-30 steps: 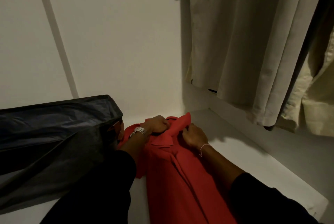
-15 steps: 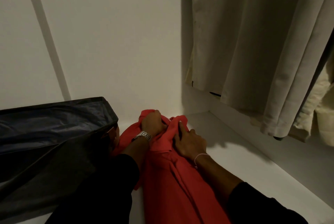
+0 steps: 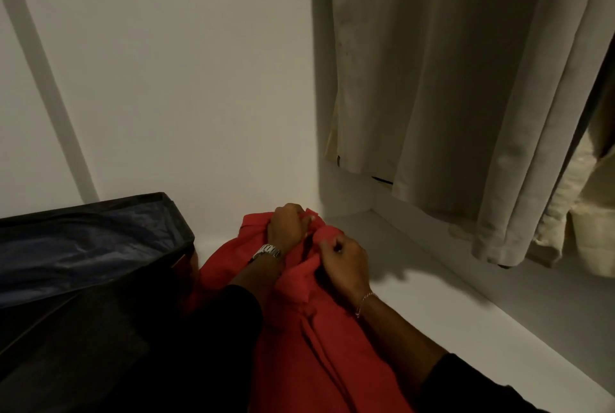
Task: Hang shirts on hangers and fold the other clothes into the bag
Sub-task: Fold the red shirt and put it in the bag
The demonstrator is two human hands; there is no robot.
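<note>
Gripping red garment (image 3: 319, 356), left hand (image 3: 288, 228), right hand (image 3: 344, 262)

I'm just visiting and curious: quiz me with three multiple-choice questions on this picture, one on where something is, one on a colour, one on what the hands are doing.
1. Where is the dark bag?
A. left of the red garment
B. hanging on the rail
C. right of the pale shirts

2. What colour is the garment being handled?
A. blue
B. red
C. white

3. What are the two hands doing?
A. resting flat and open
B. both gripping the garment
C. holding a hanger

Answers:
1 A, the dark bag sits on the shelf left of the red garment.
2 B, the cloth is plainly red, unlike the pale shirts hanging above.
3 B, the left hand and the right hand have fingers curled into the cloth near its top end; no hanger shows.
</note>
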